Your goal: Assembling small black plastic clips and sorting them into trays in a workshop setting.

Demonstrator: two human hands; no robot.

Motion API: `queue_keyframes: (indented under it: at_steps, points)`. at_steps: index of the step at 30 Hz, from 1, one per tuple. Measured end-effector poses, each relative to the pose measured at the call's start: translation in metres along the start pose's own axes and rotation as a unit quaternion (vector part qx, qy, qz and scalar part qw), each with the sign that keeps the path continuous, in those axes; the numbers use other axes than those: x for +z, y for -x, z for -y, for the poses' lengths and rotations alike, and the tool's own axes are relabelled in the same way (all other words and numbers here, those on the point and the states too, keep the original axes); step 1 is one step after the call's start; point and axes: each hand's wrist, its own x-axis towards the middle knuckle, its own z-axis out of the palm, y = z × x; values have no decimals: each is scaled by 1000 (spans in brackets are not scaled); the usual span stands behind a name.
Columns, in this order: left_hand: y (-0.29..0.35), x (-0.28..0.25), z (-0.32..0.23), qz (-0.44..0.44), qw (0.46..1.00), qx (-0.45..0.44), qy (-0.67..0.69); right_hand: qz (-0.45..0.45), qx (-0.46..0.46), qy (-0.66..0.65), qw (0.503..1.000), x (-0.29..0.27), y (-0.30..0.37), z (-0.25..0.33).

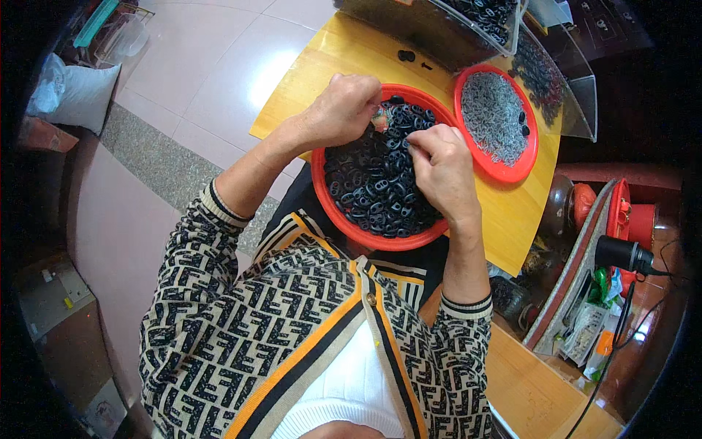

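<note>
A red round basin is filled with small black oval plastic parts, many with two holes. Over its far left rim, my left hand is closed with its fingers curled down. At the right side of the basin, my right hand pinches thumb and forefinger together just above the black parts. What sits between the fingers of either hand is too small or hidden to make out. A patch of something pale and reddish shows beside the left fingertips.
A red tray of small silvery-grey pieces stands on the yellow table. Behind it is a clear bin with more black parts. Two loose black pieces lie on the table. At right, a black cylindrical device trails a cable.
</note>
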Motion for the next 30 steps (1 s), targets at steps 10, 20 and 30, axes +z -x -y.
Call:
queue_keyframes:
  at_steps: [10, 20, 30]
  points:
    - [16, -4, -11, -21, 975, -153, 159, 132, -12, 126, 983, 15, -17, 5]
    - [19, -5, -24, -54, 940, -141, 306, 182, -35, 172, 967, 19, -19, 7]
    - [33, 3, -32, -16, 681, -210, 701, 30, 127, -186, 974, 1, 3, 5]
